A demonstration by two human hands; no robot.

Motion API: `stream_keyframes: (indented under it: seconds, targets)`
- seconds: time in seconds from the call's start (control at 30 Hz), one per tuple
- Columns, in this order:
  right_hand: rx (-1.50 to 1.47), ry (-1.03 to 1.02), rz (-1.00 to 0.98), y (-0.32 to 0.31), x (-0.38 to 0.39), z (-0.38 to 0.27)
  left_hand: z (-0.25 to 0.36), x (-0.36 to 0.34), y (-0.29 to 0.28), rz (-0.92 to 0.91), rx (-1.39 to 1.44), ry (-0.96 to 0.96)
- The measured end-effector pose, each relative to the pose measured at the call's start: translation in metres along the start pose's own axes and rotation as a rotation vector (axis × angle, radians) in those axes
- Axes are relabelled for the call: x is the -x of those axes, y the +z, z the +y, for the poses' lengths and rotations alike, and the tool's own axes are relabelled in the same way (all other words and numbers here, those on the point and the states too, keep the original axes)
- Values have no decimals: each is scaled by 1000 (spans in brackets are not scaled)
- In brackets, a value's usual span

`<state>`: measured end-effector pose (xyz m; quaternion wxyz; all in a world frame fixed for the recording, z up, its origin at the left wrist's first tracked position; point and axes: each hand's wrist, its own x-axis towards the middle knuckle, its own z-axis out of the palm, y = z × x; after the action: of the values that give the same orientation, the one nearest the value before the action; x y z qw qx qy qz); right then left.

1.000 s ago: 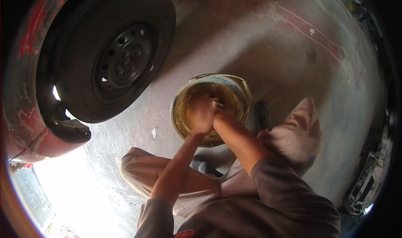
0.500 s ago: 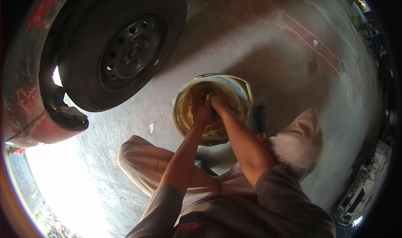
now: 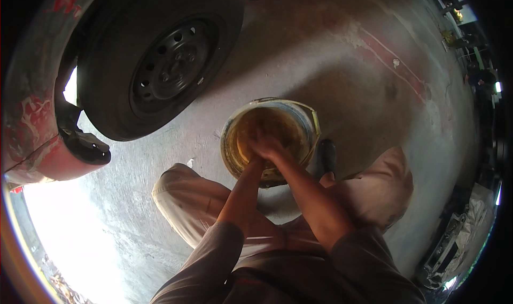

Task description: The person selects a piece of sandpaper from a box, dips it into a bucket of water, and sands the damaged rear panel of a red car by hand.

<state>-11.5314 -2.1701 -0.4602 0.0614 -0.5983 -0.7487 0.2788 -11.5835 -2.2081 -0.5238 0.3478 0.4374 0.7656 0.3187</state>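
Observation:
A round bucket [image 3: 228,151] stands on the floor in front of me, its inside stained yellow-brown. Both my arms reach into its mouth. My left hand [image 3: 253,139] is low inside, mostly in shadow and partly covered. Across its back and wrist lies my right hand [image 3: 270,147], touching it. The fingers of both hands are blurred and dim, so their closing cannot be made out. No separate object shows between them. How much liquid the bucket holds is too dark to tell. The bucket's handle [image 3: 315,123] rests down at its right side.
At the upper left is a car wheel [image 3: 173,63] with a black rim, beside worn red bodywork [image 3: 40,138]. A dark shoe [image 3: 327,155] sits right of the bucket. My bent knees flank it. Crumpled silvery material [image 3: 478,213] lies at the far right.
My hands were clasped together deeper in the bucket. Now the right hand has slid back toward me over the left hand and wrist. The view has shifted slightly.

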Motion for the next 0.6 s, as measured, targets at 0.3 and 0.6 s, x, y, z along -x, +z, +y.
stream_keyframes:
  seconds: [0.3,0.6]
  targets:
    - [99,28,-320,-27,8,-24,-4,0,-7,66,-132,52]
    - [-596,322,-171,0,-1,49,-14,-26,-23,21,-156,-6]
